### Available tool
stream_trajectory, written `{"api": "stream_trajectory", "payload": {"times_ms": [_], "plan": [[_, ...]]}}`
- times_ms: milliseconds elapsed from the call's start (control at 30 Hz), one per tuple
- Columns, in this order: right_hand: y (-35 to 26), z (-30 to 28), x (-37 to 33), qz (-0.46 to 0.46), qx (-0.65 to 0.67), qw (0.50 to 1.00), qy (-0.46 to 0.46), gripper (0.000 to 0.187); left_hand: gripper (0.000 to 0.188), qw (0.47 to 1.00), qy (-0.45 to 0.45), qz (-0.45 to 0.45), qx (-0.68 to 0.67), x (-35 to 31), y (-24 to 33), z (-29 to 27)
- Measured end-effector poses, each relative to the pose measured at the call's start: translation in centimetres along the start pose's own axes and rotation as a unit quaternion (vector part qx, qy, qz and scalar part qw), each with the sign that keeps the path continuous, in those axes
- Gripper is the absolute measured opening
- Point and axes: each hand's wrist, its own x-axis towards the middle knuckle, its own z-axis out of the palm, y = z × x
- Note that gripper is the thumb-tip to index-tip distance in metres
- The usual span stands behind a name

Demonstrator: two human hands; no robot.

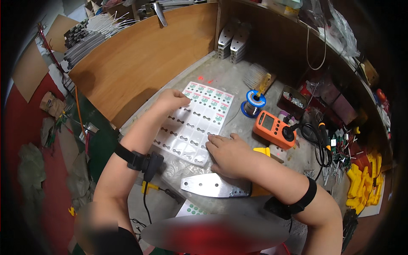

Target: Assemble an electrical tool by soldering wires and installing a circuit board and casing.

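A white sheet of stickers lies on the bench, with green and red printed labels at its far end and bare backing with dark cut-out shapes below. My left hand is over the sheet's left edge beside the printed labels, fingertips pinched together; what they hold, if anything, is too small to make out. Fingers stretched out, my right hand rests by the sheet's right edge, touching it and holding nothing. Just below that hand sits a flat silver metal plate with holes, its right end partly covered by my forearm.
To the right are a blue solder spool, an orange multimeter and a box of small parts. Stacked metal plates stand in the far corner. Yellow plastic parts are piled at right. Wooden panels wall the bench.
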Motion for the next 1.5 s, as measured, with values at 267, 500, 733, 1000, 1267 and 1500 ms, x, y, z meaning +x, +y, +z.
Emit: {"api": "stream_trajectory", "payload": {"times_ms": [267,500,733,1000,1267,1500], "plan": [[0.0,0.0,0.0,0.003,0.005,1.000,-0.005,0.065,0.046,0.993,0.089,-0.052,-0.058,-0.5,-0.4,0.7],[0.3,0.2,0.0,0.003,0.015,1.000,0.000,0.065,0.037,0.974,0.063,-0.105,-0.191,-0.8,0.5,-0.2],[0.1,0.6,-0.1,0.003,0.018,1.000,0.007,0.065,0.017,0.959,-0.091,-0.111,-0.246,0.8,-0.6,-0.6],[0.1,0.7,-0.3,-0.007,0.012,0.999,0.048,0.062,0.020,0.984,0.008,0.129,-0.121,-2.4,2.2,-1.8],[1.6,-5.0,-0.4,0.033,0.347,0.823,0.448,0.026,0.013,0.921,0.201,0.314,0.109,-8.9,6.0,0.9],[1.2,-6.0,0.2,0.037,0.326,0.802,0.499,0.021,0.011,0.873,0.177,0.430,0.147,-11.7,8.0,2.2]]}}
